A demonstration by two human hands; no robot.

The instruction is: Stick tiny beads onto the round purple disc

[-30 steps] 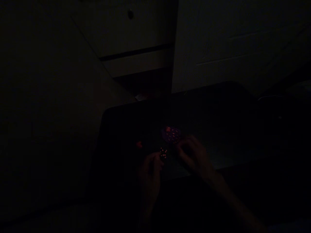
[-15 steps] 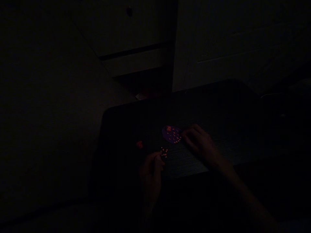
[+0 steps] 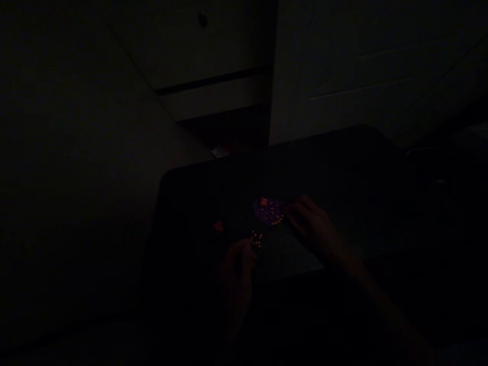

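A flat purple disc [image 3: 261, 215] lies on the dark table, dotted with several small orange bits and topped near its far edge by a pinkish-red lump [image 3: 263, 202]. At the disc's right edge is my right hand [image 3: 310, 223], fingers drawn together; whether anything is between them is too dark to see. My left hand [image 3: 239, 262] is closed in a pinch beside several loose orange bits [image 3: 256, 242] on the table. What its fingertips hold, if anything, cannot be made out. Left of the disc sits a separate red lump [image 3: 218, 226].
The scene is very dark. Behind the dark table [image 3: 335, 152] stand a pale cabinet with a drawer [image 3: 213, 51] and a panel [image 3: 343, 76] to its right. A whitish object [image 3: 219, 152] shows in the gap under the drawer. A thin pale cable [image 3: 421, 150] lies at the right.
The view has shifted very slightly. Both hands keep nearly the same places and poses, and the disc and lumps look unchanged.
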